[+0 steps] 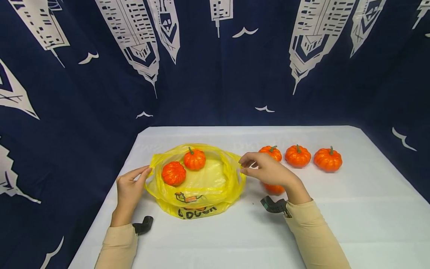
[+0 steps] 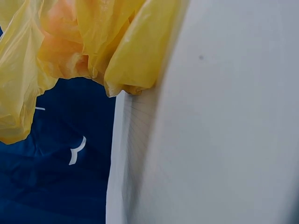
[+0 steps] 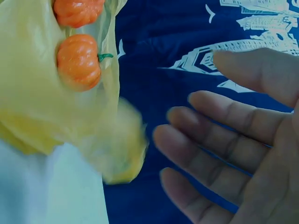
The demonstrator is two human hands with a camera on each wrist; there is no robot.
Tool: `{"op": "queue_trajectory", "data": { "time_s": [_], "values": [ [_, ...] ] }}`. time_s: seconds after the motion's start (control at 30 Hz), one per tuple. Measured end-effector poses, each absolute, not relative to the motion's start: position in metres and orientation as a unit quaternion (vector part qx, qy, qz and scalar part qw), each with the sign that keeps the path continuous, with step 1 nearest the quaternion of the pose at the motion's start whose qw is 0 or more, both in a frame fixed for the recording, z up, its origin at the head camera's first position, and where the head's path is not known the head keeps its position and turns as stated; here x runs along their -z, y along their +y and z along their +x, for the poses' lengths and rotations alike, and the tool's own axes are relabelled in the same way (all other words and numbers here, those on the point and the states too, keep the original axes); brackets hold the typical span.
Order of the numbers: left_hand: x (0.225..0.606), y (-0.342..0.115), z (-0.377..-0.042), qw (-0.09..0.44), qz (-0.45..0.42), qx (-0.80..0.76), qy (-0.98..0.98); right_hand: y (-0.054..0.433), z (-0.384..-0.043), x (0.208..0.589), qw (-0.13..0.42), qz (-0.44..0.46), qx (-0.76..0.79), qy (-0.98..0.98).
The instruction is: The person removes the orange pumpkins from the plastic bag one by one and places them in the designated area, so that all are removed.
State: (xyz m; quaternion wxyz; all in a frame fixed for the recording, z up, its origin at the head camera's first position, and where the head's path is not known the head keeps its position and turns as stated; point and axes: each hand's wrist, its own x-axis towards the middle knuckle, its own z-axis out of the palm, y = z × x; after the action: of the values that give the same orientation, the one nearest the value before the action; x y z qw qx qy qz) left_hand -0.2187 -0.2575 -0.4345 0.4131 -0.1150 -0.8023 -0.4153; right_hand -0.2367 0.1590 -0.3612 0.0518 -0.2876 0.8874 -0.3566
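Observation:
A yellow plastic bag (image 1: 201, 194) with dark lettering lies with its mouth spread, and two small orange pumpkins (image 1: 173, 173) with green stems are inside. My left hand (image 1: 129, 188) pinches the left rim between thumb and fingers. Beside the right rim is my right hand (image 1: 270, 170). In the right wrist view its fingers (image 3: 182, 144) are loosely bent and apart from the bag (image 3: 28, 70), with nothing between them. The left wrist view shows the bag's hanging folds (image 2: 140, 51), but not the left hand.
A back row holds three more pumpkins (image 1: 298, 156) to the right, the nearest partly hidden by my right hand. Another pumpkin (image 1: 273, 189) sits beneath that hand, partly covered. The white table (image 1: 215, 246) meets a dark blue printed cloth (image 1: 218, 86) behind.

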Motion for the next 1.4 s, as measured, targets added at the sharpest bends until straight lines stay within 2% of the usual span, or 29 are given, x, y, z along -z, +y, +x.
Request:
{"op": "queue_trajectory", "data": {
  "time_s": [0.1, 0.23, 0.53, 0.7, 1.07, 1.4],
  "values": [
    [0.433, -0.257, -0.219, 0.412, -0.117, 0.414, -0.803, 0.154, -0.238, 0.357, 0.028, -0.298, 0.363, 0.882],
    [0.433, -0.257, -0.219, 0.411, -0.116, 0.416, -0.803, 0.146, -0.242, 0.352, 0.036, -0.307, 0.370, 0.876],
    [0.434, -0.259, -0.219, 0.412, -0.120, 0.420, -0.800, 0.119, -0.270, 0.351, 0.149, -0.313, 0.440, 0.829],
    [0.433, -0.259, -0.220, 0.414, -0.122, 0.422, -0.797, 0.100, -0.284, 0.348, 0.187, -0.325, 0.462, 0.804],
    [0.434, -0.257, -0.221, 0.415, -0.130, 0.414, -0.800, 0.078, -0.296, 0.346, 0.190, -0.346, 0.446, 0.803],
    [0.436, -0.257, -0.221, 0.414, -0.127, 0.413, -0.801, 0.060, -0.316, 0.358, 0.193, -0.325, 0.443, 0.813]
  ]
}}
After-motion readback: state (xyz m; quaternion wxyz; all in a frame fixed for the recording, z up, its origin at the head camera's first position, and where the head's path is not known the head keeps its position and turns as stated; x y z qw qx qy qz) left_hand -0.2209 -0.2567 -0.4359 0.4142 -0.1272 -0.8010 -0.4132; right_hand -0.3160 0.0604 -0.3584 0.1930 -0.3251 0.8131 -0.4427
